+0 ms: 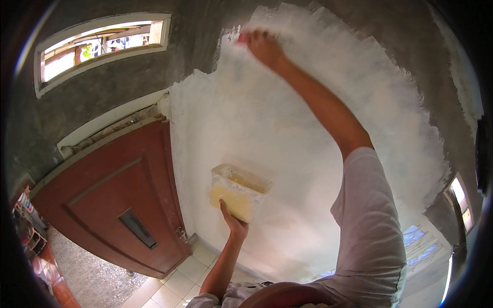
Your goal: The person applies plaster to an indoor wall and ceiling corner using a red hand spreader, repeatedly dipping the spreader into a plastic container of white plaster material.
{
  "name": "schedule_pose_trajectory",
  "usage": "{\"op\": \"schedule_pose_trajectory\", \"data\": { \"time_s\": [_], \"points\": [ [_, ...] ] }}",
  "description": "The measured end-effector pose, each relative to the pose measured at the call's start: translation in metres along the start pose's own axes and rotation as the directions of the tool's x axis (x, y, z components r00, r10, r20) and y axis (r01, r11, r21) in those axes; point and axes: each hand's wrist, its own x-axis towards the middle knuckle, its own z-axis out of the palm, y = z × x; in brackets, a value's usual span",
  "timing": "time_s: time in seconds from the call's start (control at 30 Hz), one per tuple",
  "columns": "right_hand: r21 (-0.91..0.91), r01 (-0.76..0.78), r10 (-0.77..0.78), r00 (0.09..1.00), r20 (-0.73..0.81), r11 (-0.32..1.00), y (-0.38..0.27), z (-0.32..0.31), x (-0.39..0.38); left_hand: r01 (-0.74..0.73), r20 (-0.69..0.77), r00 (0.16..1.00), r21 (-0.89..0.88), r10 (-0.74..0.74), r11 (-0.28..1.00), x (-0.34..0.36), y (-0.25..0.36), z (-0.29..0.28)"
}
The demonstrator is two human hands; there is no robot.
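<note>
My left hand (235, 224) grips a rectangular translucent plastic tub (232, 201) from below, thumb against its front. The tub is smeared white around the rim, and its contents look pale yellow. My right arm reaches high to the wall (308, 113). There, my right hand (263, 45) is closed on a small red tool (242, 38), blurred, so its exact kind does not show. The tool is at the upper left border of a white coat with ragged, streaky edges. Bare dark grey wall surrounds the coat.
Left of the white coat stands a reddish-brown door (123, 200), open, with a window (102, 49) above it. Pale floor tiles (192, 269) lie below. Another small window (460, 203) is at the far right, and cluttered items (32, 218) show at the left edge.
</note>
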Motion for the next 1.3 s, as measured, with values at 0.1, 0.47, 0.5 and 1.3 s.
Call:
{"op": "schedule_pose_trajectory", "data": {
  "time_s": [0.1,0.47,0.5,1.3],
  "points": [
    [0.178,0.137,-0.113,0.984,-0.14,0.974,-0.104,-0.048,-0.065,0.002,-0.043,0.999,0.008,-0.002,1.0,-0.004,0.004,0.0],
    [0.136,-0.214,0.229,0.968,-0.105,0.967,0.07,-0.051,0.035,-0.102,-0.081,0.991,0.016,0.103,0.995,-0.015,0.031,-0.019],
    [0.123,-0.216,0.228,0.969,-0.094,0.969,0.08,-0.041,0.028,-0.087,-0.074,0.993,0.02,0.088,0.996,-0.014,0.029,-0.019],
    [0.072,-0.125,0.118,0.989,0.086,0.99,-0.038,-0.029,0.008,-0.1,-0.007,0.995,0.004,0.1,0.995,-0.006,0.04,-0.017]
  ]
}}
